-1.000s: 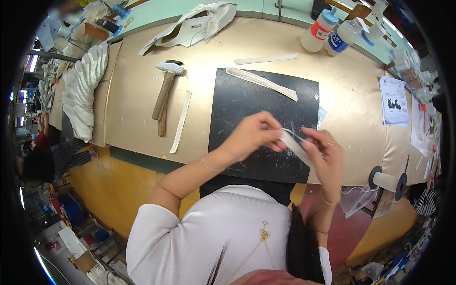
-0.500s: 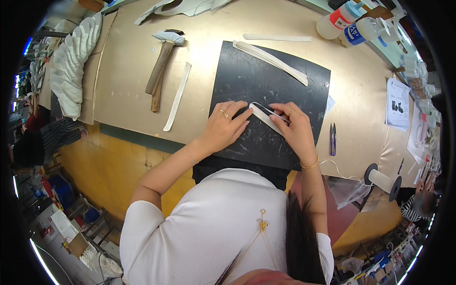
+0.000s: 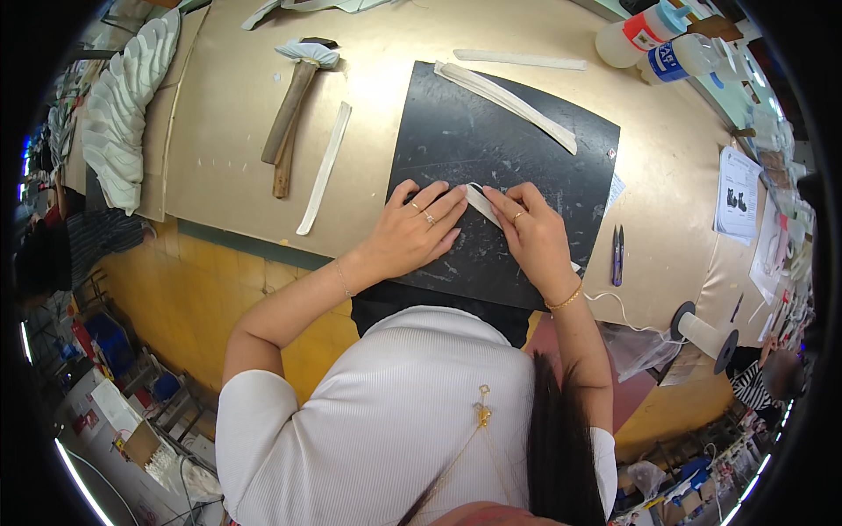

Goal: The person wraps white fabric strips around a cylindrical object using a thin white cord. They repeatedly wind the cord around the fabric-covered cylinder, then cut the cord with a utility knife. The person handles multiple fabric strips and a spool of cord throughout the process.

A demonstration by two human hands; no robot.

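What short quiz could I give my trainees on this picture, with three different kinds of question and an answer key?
1. Multiple choice: which tool lies just to the right of the black mat?
A) a screwdriver
B) a pair of snips
C) a paintbrush

2. True or false: the left hand and the right hand both have fingers at the same pale strip over the mat.

3. Fill in the blank: the white cord near the right wrist runs across to a ____ at the lower right.

Key: 1. B; 2. True; 3. spool.
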